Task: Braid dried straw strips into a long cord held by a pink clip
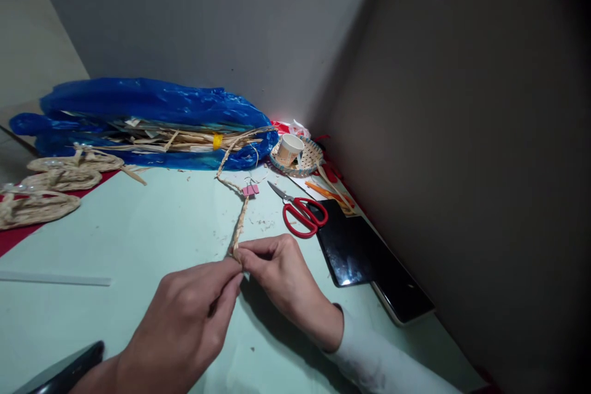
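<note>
A thin straw-coloured braid (241,221) runs from my fingers up the table to a pink binder clip (250,190). The clip grips the braid, which continues beyond it in a bend toward the straw bundle. My left hand (187,314) pinches the near end of the braid between thumb and forefinger. Right beside it, my right hand (281,277) pinches the same end, the fingertips of both hands meeting. My fingers partly hide the strands at that end. Red-handled scissors (302,212) lie with blades apart, just beyond my right hand.
Against the wall lies a blue plastic bag (152,97) with a bundle of dry straw (184,139). A woven basket (313,159) holds a paper cup (290,148). Two dark devices, a tablet (344,246) and another (401,286), lie right. Woven sandals (41,206) and a pale strip (55,279) are left.
</note>
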Available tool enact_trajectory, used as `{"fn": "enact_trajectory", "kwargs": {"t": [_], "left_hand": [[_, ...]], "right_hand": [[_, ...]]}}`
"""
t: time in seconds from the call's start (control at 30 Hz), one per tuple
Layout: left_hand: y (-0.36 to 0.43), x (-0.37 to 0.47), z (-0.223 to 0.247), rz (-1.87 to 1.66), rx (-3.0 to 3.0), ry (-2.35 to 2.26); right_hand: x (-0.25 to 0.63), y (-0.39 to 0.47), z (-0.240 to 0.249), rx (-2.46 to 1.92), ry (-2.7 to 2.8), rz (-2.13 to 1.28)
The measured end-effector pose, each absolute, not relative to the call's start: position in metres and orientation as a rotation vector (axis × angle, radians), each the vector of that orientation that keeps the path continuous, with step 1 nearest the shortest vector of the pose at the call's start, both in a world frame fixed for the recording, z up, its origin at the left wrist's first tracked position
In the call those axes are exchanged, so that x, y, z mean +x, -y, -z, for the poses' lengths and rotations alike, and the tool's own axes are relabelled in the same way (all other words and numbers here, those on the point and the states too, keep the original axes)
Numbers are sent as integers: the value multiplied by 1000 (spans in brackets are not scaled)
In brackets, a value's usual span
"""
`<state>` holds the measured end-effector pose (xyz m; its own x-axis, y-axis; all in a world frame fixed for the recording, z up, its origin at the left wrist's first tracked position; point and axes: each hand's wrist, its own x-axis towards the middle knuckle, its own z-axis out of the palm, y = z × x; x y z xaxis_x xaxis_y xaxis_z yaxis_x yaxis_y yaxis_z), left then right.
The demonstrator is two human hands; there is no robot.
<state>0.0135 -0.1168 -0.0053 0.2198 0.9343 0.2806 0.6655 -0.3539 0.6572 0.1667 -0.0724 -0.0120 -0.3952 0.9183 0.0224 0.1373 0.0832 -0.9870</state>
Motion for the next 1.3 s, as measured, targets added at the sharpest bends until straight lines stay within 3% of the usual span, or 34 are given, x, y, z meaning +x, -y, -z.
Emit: {"fn": "enact_trajectory", "kwargs": {"t": [0.2, 0.4, 0.53, 0.73, 0.83, 1.03, 1.3], "left_hand": [[119, 12, 19, -763, 2500, -1433], [113, 6, 6, -813, 2539, -1364], [93, -5, -9, -1035, 2110, -1619], [76, -1, 1, -707, 1078, -1094], [78, 3, 5, -705, 963, -1120], [78, -1, 5, -725, 1325, -1371], [79, -2, 16, -780, 1415, -1406]], "right_hand": [[168, 70, 8, -974, 1347, -1751], [170, 71, 6, -964, 1301, -1761], [170, 72, 4, -981, 1304, -1726], [169, 73, 1, -1046, 1377, -1711], [171, 74, -2, -1087, 1575, -1552], [174, 84, -16, -1281, 2118, -864], [168, 96, -7, -1343, 2287, -447]]}}
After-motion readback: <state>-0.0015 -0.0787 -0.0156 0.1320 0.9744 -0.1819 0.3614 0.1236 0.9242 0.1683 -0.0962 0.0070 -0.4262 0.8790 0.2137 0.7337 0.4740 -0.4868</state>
